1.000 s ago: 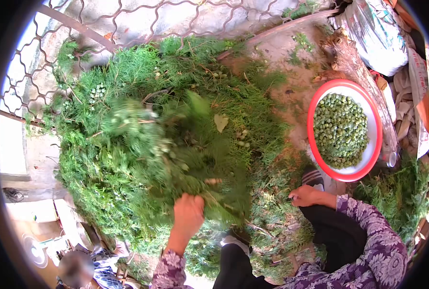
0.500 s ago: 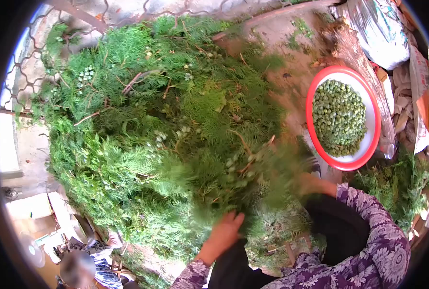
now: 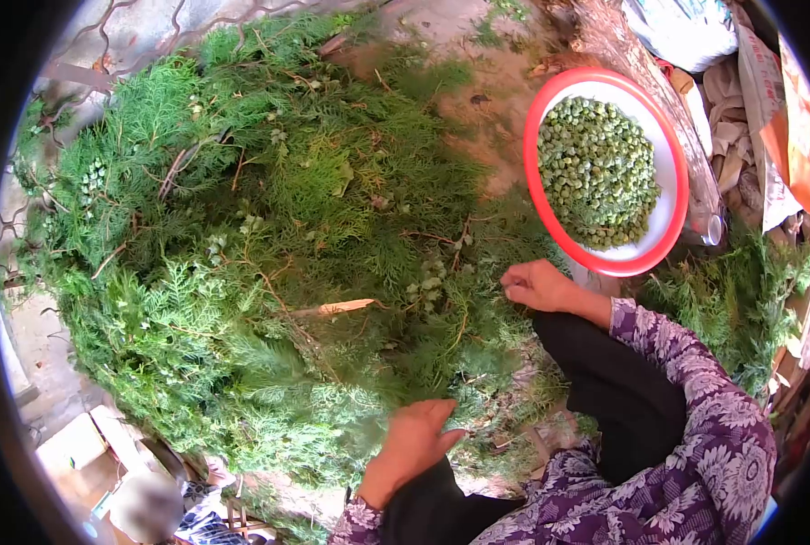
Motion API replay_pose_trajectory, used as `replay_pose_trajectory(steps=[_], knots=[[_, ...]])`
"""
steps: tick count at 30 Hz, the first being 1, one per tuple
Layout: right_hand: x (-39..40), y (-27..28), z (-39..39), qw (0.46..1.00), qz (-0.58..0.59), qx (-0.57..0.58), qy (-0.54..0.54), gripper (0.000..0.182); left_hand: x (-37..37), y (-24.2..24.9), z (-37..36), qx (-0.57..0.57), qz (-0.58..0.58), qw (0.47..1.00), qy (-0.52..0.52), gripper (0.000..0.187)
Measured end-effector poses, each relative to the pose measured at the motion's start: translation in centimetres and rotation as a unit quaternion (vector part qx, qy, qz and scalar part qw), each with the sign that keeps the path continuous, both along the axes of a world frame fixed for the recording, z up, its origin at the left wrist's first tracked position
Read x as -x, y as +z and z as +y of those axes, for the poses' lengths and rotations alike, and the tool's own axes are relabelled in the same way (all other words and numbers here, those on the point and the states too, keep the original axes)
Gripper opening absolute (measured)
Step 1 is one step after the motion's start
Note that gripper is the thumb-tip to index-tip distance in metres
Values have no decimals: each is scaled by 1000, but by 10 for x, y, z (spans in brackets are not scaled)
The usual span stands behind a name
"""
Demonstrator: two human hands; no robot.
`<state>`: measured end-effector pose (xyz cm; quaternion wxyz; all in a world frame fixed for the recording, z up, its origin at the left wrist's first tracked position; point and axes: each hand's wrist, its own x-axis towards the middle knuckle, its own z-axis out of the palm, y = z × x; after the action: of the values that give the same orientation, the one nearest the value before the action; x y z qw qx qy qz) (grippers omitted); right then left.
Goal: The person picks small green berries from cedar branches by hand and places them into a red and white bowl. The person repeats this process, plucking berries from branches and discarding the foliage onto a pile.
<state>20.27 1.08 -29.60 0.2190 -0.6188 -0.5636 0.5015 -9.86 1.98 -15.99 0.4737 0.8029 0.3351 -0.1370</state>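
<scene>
My left hand (image 3: 414,442) is at the near edge of a large heap of green conifer branches (image 3: 359,182). Its thumb and forefinger are apart; the other fingers are partly hidden. A branch with a pale, torn wooden end (image 3: 341,308) lies on the heap ahead of this hand, and the sprigs around it look blurred. My right hand (image 3: 541,286) is closed, fingers curled together, above the heap's right side; whatever is inside is hidden. Just beyond it stands a red-rimmed white basin (image 3: 607,265) holding many small green cones (image 3: 596,173). Clusters of pale green cones (image 3: 427,286) show among the branches.
Behind the basin are a log (image 3: 596,36), a white plastic sack (image 3: 682,32) and an orange-and-white bag (image 3: 800,154). More cut branches (image 3: 718,300) lie at right. Another person (image 3: 150,509) is at lower left. Wire mesh (image 3: 105,36) borders the far left.
The blurred branch between my hands is no longer there; a torn-ended branch now shows on the heap. My right hand has come into clear view near the basin. The view has shifted.
</scene>
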Motion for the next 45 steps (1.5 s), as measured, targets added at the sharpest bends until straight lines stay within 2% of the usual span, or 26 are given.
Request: replay_pose_trajectory(steps=[2, 5, 7, 11, 13, 14, 16, 23, 26, 28, 29, 30, 33, 35, 36, 37, 39, 42, 44, 45], knots=[[-1, -1, 16, 1000, 3, -4, -16, 19, -3, 7, 2, 37, -42, 998, 32, 41], [0, 7, 43, 998, -21, -34, -55, 21, -7, 17, 13, 8, -57, 996, 61, 39], [1, 3, 55, 995, -9, -86, -47, 21, -8, 19, 17, 1, -52, 996, 78, 39], [4, -15, 69, 998, -49, -44, 7, 25, -7, 14, 14, -5, -63, 992, 113, 38], [15, -25, 75, 968, -240, -55, 48, 31, -9, 10, 11, -5, -69, 992, 104, 38], [18, -28, 77, 968, -239, -56, 47, 31, -10, 10, 9, -6, -74, 993, 96, 38], [22, -33, 84, 958, -275, 35, 73, 35, -10, 12, 8, -7, -69, 994, 84, 37], [20, -40, 83, 965, -257, 12, 45, 29, -6, 5, 5, -18, -70, 992, 101, 36], [18, -42, 75, 977, -213, -17, 13, 27, -8, 9, 8, -10, -66, 993, 101, 35], [14, -33, 68, 978, -190, -89, 6, 22, -9, 15, 16, -25, -73, 991, 112, 34], [15, -26, 65, 978, -190, -89, 5, 22, -10, 18, 21, -40, -80, 988, 122, 34], [16, -18, 62, 970, -191, -147, 8, 19, -14, 21, 28, -39, -81, 988, 122, 34], [25, 15, 57, 946, -195, -260, 14, 14, -36, 28, 57, -112, -123, 969, 185, 33], [33, 35, 58, 920, -185, -346, 16, 13, -58, 30, 70, -159, -165, 956, 183, 33], [37, 42, 58, 920, -184, -346, 15, 13, -68, 29, 75, -203, -205, 941, 179, 33], [41, 48, 57, 917, -178, -356, 29, 13, -78, 23, 80, -203, -204, 941, 178, 33], [49, 55, 55, 912, -169, -370, 59, 16, -87, -1, 84, -287, -173, 917, 217, 33], [59, 60, 49, 898, -155, -404, 84, 18, -84, -29, 83, -237, -112, 939, 224, 31], [59, 66, 48, 905, -130, -395, 84, 19, -82, -36, 78, -188, -122, 944, 242, 27], [59, 63, 48, 907, -118, -395, 91, 18, -83, -36, 76, -56, -142, 934, 323, 26]])
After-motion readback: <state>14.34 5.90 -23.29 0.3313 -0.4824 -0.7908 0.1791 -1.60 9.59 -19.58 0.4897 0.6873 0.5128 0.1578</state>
